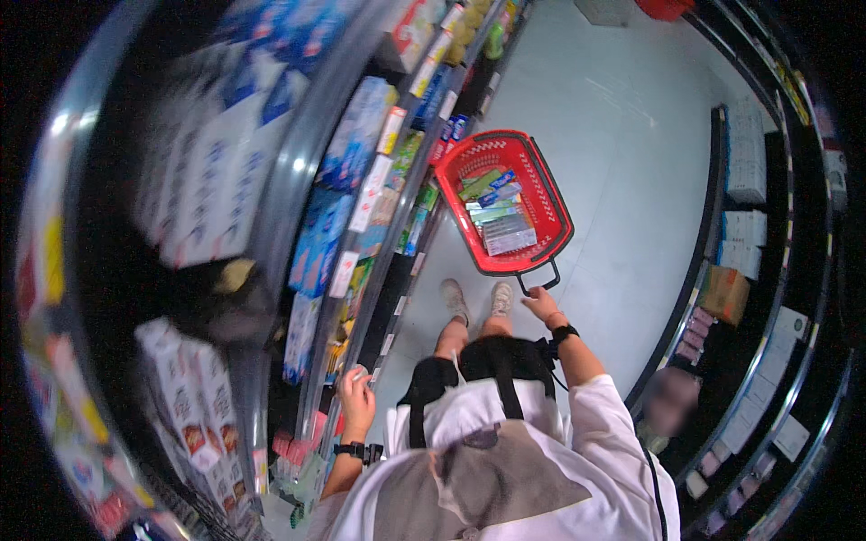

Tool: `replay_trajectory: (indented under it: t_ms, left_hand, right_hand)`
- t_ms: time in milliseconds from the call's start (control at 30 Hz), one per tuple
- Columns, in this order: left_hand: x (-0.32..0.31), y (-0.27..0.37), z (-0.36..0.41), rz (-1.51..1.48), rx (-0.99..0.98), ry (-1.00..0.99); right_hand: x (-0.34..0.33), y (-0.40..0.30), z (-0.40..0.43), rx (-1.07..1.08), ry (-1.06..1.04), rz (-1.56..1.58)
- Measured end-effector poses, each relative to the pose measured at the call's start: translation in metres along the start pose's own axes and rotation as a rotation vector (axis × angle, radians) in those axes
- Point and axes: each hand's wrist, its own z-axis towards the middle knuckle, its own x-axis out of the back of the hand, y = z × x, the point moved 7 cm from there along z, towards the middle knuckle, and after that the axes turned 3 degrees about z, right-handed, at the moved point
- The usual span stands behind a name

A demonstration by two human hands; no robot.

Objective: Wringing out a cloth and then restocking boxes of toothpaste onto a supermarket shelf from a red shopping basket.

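My right hand point(542, 306) grips the black handle point(556, 274) of a red plastic shopping basket point(563, 209) in front of my feet. Inside the basket lie several flat cartons: green ones, a blue one point(499, 181) and a whitish-grey one point(511, 235). Low on the left, my left hand point(357, 406) is raised beside the shelf edge with its fingers bent. Something pale shows at its fingertips; whether the hand holds it or it belongs to the shelf, I cannot tell. Each wrist wears a black band.
Shelving with price labels point(371, 193) runs along my left, carrying blue packs point(321, 233) and white cartons point(203, 196). More shelving on the right holds white boxes point(745, 155) and a brown cardboard box point(724, 294). Grey floor point(609, 135) extends ahead, with a red object point(664, 7) at the far end.
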Motion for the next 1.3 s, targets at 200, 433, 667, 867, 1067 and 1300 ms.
replay_trajectory:
  t_ms: [200, 433, 667, 867, 1067, 1300]
  left_hand:
    - [-0.107, 0.014, 0.061, 0.041, -0.065, -0.349]
    - [-0.286, 0.048, 0.212, -0.048, -0.348, -0.323]
    - [-0.472, 0.053, 0.322, -0.229, -0.264, -0.354]
    - [-0.561, 0.01, 0.324, -0.023, -0.079, -0.478]
    - [-0.626, -0.01, 0.312, 0.152, 0.076, -0.62]
    - [-0.701, -0.058, 0.312, 0.163, 0.328, -0.64]
  right_hand:
    - [-0.073, -0.024, 0.081, 0.258, -0.071, -0.675]
    - [-0.147, 0.043, 0.169, 0.292, -0.128, -0.928]
    - [-0.146, 0.06, 0.129, 0.459, 0.033, -0.826]
    - [-0.125, 0.111, 0.084, 0.472, -0.008, -0.808]
    - [-0.081, 0.177, 0.057, 0.435, -0.14, -0.959]
    - [-0.088, 0.173, 0.059, 0.43, -0.126, -0.907]
